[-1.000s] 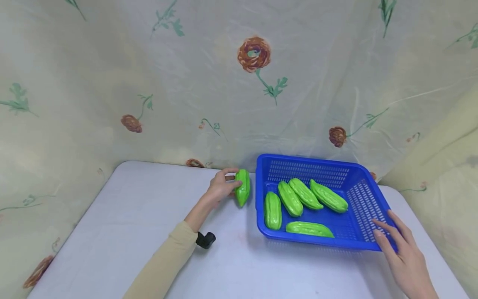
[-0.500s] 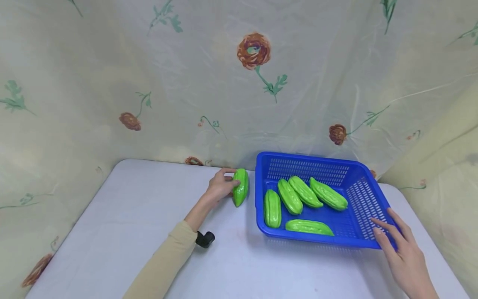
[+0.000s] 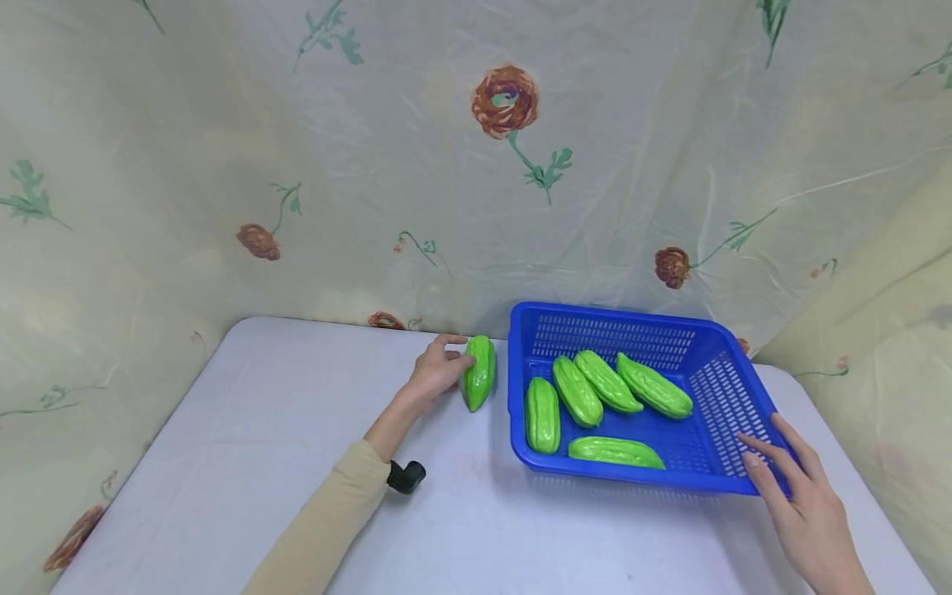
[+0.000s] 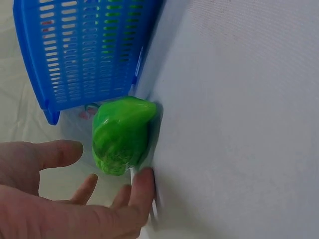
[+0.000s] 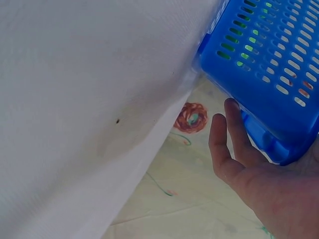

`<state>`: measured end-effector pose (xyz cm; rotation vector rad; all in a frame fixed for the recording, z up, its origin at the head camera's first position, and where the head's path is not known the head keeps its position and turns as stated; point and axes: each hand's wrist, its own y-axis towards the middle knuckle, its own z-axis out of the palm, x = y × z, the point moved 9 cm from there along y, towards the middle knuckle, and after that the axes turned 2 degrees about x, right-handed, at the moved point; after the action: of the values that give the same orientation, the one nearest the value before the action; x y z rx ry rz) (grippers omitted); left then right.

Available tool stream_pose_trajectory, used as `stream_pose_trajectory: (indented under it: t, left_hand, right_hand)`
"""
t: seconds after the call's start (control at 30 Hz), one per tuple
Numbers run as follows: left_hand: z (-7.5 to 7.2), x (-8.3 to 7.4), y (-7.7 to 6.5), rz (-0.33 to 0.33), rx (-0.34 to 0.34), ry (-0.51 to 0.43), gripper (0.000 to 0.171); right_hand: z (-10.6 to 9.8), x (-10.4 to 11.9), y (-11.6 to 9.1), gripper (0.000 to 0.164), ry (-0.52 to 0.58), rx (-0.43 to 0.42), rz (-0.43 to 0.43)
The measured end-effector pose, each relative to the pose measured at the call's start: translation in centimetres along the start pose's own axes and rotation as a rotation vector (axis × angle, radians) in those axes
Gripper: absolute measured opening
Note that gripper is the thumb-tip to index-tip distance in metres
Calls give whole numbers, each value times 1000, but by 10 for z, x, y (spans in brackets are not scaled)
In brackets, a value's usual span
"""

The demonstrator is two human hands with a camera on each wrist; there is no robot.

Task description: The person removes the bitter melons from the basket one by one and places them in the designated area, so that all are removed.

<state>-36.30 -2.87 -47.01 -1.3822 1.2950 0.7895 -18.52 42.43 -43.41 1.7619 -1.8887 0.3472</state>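
Observation:
One bright green bitter melon (image 3: pixel 480 373) lies on the white table (image 3: pixel 297 496), left of the blue basket (image 3: pixel 632 480). My left hand (image 3: pixel 435 369) is beside it. In the left wrist view, thumb and fingers are spread, with a gap between the thumb and the bitter melon (image 4: pixel 122 132). Several more bitter melons (image 3: pixel 573 392) lie inside the basket. At the basket's front right corner rests my right hand (image 3: pixel 811 508), its fingers loosely extended at the rim. Its thumb is hidden in the right wrist view, where two fingers reach along the basket's outside wall (image 5: pixel 259 84).
A flowered curtain (image 3: pixel 416 165) hangs behind the table and down both sides. The basket stands at the table's back right, near the curtain. A black camera mount (image 3: pixel 406 477) sits on the left wrist.
The bitter melon has shifted slightly left and settled on the table. My left hand has let go of it and drawn back a little. The right hand stays at the basket.

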Motion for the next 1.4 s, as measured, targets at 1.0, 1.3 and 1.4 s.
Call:
stream_pose_trajectory:
  t: [1.0,1.3,1.4]
  left_hand:
    - [40,-134,-63,473,122,323,38]
    - [79,-159,-80,537,299,409,37]
    - [93,-161,-82,524,351,416,36]
  right_hand:
    - [-2,-1,-1,48,6,-27,-29]
    - [-2,0,-2,47,11,-38,-31]
    - [-2,0,0,47,10,-29,-27]
